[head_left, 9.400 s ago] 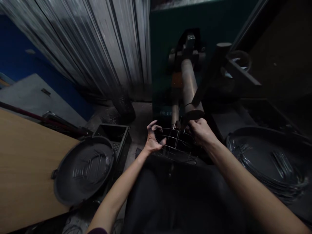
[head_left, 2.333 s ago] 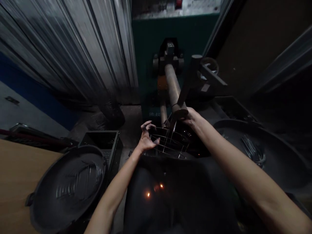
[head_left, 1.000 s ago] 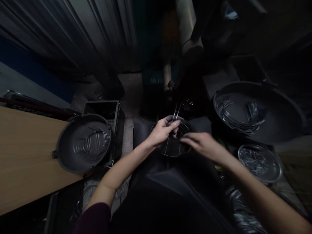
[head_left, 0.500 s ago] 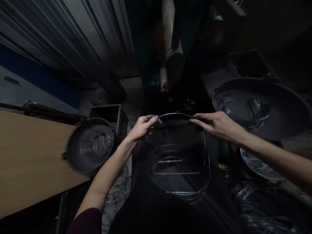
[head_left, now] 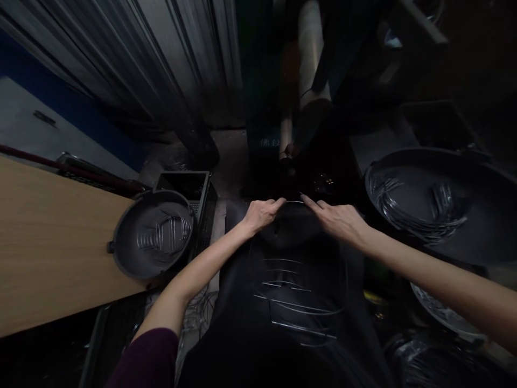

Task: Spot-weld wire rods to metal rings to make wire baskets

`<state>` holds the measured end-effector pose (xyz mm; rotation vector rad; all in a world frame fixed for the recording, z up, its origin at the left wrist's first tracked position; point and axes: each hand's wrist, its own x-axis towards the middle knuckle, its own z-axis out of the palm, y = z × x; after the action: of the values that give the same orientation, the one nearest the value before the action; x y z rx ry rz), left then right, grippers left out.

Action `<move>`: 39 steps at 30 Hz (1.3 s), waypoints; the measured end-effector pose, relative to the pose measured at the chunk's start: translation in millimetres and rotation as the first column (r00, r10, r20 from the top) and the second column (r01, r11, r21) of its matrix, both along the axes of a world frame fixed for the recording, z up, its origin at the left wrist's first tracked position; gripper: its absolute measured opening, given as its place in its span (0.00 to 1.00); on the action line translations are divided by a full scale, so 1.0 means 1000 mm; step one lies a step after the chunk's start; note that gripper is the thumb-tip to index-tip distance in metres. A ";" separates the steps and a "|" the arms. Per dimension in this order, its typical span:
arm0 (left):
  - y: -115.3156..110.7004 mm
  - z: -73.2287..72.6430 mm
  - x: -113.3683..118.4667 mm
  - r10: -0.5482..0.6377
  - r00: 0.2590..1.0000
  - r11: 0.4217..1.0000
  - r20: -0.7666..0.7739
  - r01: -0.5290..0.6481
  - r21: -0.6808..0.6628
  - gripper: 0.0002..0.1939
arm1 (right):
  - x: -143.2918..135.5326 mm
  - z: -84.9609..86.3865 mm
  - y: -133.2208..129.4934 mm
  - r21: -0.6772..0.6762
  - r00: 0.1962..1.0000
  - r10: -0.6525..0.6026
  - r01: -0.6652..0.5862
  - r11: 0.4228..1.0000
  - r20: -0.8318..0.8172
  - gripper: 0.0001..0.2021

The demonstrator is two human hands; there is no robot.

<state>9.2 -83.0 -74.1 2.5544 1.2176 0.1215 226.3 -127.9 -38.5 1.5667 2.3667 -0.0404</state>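
In the middle of the head view a thin metal wire hoop (head_left: pixel 295 201) shows as a short arc between my two hands. My left hand (head_left: pixel 262 214) is closed on the wire at its left side. Just to the right, my right hand (head_left: pixel 337 220) pinches the same wire, thumb and fingers together and pointing inward. Below the hands, over the dark clothing on my lap, several shiny straight and curved wires (head_left: pixel 297 307) show; blur and darkness hide how they join the hoop.
A dark round basin (head_left: pixel 125 256) of wire pieces sits left by a wooden board (head_left: pixel 60 248). Behind it stands a plastic crate (head_left: pixel 208 188). At right, a large dark basin (head_left: pixel 412 199) holds bundled wires. A machine with a pale cylinder (head_left: pixel 311 48) stands ahead.
My hands have moved closer together along the wire, leaving a shorter arc between them. The view has shifted, so the surroundings sit further right. The wires over my lap look different.
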 end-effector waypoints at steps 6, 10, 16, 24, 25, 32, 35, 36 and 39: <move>0.002 -0.006 -0.007 0.001 0.993 0.998 0.119 0.006 -0.065 0.20 | 0.000 -0.012 0.003 -0.064 0.947 -0.101 0.086 0.994 -0.306 0.21; 0.006 -0.003 -0.003 0.017 1.000 0.999 0.004 -0.017 -0.049 0.22 | -0.009 -0.013 0.006 -0.025 0.998 -0.068 0.068 0.997 0.002 0.28; 0.028 0.037 -0.003 0.027 0.999 0.999 -0.040 -0.026 0.038 0.20 | -0.014 0.014 0.030 0.107 0.990 -0.018 0.002 0.994 0.142 0.28; 0.077 0.078 -0.005 -0.004 0.994 0.997 0.106 -0.004 0.077 0.18 | -0.012 0.058 0.066 0.198 0.997 -0.082 0.080 0.977 0.001 0.22; 0.079 0.079 -0.004 -0.002 0.993 0.997 0.116 -0.007 0.076 0.18 | -0.011 0.060 0.068 0.195 0.996 -0.091 0.092 0.976 -0.012 0.22; 0.084 0.083 0.001 0.000 0.995 0.997 0.098 -0.007 0.079 0.18 | -0.009 0.061 0.077 0.135 0.991 -0.127 0.132 0.982 -0.045 0.22; 0.083 0.085 0.001 -0.001 0.998 0.995 0.068 -0.006 0.101 0.17 | -0.009 0.062 0.077 0.135 0.992 -0.120 0.125 0.983 -0.043 0.22; 0.083 0.085 0.001 0.003 0.998 0.994 0.062 -0.010 0.107 0.17 | -0.009 0.062 0.077 0.135 0.992 -0.117 0.122 0.983 -0.044 0.22; 0.081 0.086 0.001 0.017 0.999 0.993 0.044 -0.022 0.115 0.16 | -0.009 0.063 0.077 0.130 0.993 -0.111 0.117 0.985 -0.049 0.22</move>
<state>10.6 -1.8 12.4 2.6235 1.2539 0.2569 217.0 -50.4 24.4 1.7783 2.3517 0.0616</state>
